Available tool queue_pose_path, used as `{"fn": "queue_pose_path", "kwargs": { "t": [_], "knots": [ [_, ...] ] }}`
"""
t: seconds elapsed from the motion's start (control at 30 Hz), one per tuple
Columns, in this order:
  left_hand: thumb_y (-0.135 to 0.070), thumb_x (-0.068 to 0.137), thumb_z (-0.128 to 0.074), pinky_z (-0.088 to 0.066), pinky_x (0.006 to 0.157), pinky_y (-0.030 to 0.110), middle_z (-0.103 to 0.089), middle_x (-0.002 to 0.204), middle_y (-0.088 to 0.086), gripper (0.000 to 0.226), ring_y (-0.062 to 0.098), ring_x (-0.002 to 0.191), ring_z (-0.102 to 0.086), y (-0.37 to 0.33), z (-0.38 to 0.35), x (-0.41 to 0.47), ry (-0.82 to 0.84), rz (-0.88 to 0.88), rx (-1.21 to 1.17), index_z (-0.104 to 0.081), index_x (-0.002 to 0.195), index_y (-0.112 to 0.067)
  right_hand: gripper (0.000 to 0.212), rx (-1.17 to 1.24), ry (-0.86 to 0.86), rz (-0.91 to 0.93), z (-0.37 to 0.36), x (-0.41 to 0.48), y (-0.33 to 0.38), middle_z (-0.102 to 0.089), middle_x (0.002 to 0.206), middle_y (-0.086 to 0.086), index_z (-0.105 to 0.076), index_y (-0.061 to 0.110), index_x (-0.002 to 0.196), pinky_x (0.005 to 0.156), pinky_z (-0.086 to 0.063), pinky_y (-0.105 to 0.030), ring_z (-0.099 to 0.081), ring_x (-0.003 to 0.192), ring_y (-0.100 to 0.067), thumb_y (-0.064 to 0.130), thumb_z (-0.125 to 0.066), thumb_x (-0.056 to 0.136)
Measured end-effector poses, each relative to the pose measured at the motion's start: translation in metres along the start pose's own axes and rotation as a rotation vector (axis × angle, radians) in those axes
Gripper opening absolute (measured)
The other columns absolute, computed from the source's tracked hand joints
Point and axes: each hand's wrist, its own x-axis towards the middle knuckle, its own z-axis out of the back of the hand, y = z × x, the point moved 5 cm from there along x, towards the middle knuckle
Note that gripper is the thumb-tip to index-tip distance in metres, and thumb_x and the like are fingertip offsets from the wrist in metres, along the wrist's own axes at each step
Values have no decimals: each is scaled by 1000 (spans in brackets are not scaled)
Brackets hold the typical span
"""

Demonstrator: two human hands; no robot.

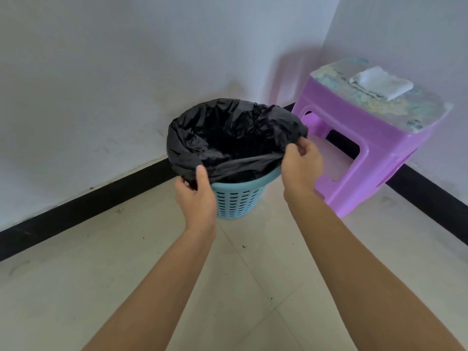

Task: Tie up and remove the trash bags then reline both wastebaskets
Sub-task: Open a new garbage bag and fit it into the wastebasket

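Pale floor tiles (76,287) meet white walls (101,72) along a black baseboard (76,211). Near the floor's far corner stands a light blue perforated wastebasket (240,198) with a black trash bag (228,127) inside, draped over the far rim while the near rim shows bare. The left hand (196,196) pinches the bag's edge at the near left; the right hand (301,163) grips it at the right. Just beside the basket, a purple stool (379,153) carries a folded white cloth (382,83).

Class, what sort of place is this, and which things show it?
Likely a corner of a plain indoor room, perhaps a home: tiled floor, black skirting board, a blue wastebasket beside a purple plastic stool.
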Motion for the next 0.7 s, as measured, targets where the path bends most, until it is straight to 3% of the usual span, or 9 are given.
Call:
{"fn": "queue_pose_path", "kwargs": {
  "t": [0.1, 0.23, 0.33, 0.47, 0.57, 0.63, 0.7],
  "knots": [
    [-45, 102, -43, -54, 82, 33, -60, 107, -11, 21, 11, 94, -63, 6, 5, -3, -17, 41, -99, -35, 121, -40, 27, 419, -54, -267, 5, -7, -29, -68, 99, -4, -65, 13, 106, 73, -61, -32, -65, 82, -14, 3, -45, 90],
    [-31, 105, -39, -58, 78, 30, -63, 112, -2, 17, 14, 98, -66, 5, 9, -5, -99, 43, -252, -48, 119, -27, 20, 446, 52, -445, -3, -38, -56, -65, 101, -7, -59, 8, 102, 65, -58, -28, -67, 88, -19, 4, -40, 98],
    [-24, 105, -36, -59, 76, 30, -64, 117, 8, 24, 16, 93, -68, 8, 15, -3, -168, 36, -265, -50, 121, -14, 27, 411, 112, -360, -5, -41, -50, -68, 94, -6, -62, 9, 98, 72, -54, -34, -64, 89, -21, 22, -38, 95],
    [-11, 102, -39, -57, 65, 20, -59, 120, 8, 18, 21, 99, -68, 11, 27, 11, -219, -43, -176, -46, 118, -16, 52, 265, 81, -68, 2, -23, -20, -64, 82, 6, -59, 15, 81, 76, -49, -37, -56, 75, -11, 65, -45, 90],
    [-7, 101, -44, -57, 64, 19, -59, 119, 0, 24, 22, 103, -66, 24, 30, 12, -202, -68, -78, -46, 119, -23, 26, -21, 24, 52, 3, -23, -26, -67, 95, 0, -62, 25, 82, 84, -56, -42, -59, 77, -10, 49, -58, 88],
    [-8, 100, -50, -60, 71, 27, -60, 114, -7, 30, 19, 105, -66, 36, 30, 11, -178, -95, -14, -47, 118, -30, 14, 123, -14, -18, 6, -31, -33, -65, 93, -2, -58, 23, 83, 81, -59, -44, -61, 82, -16, 31, -52, 92],
    [-5, 99, -52, -60, 73, 29, -60, 110, -9, 34, 15, 101, -66, 42, 31, 12, -177, -98, 20, -47, 119, -31, 17, 383, -29, -220, 6, -37, -46, -63, 95, -7, -54, 13, 85, 74, -61, -36, -61, 83, -19, 17, -40, 95]
  ]
}}
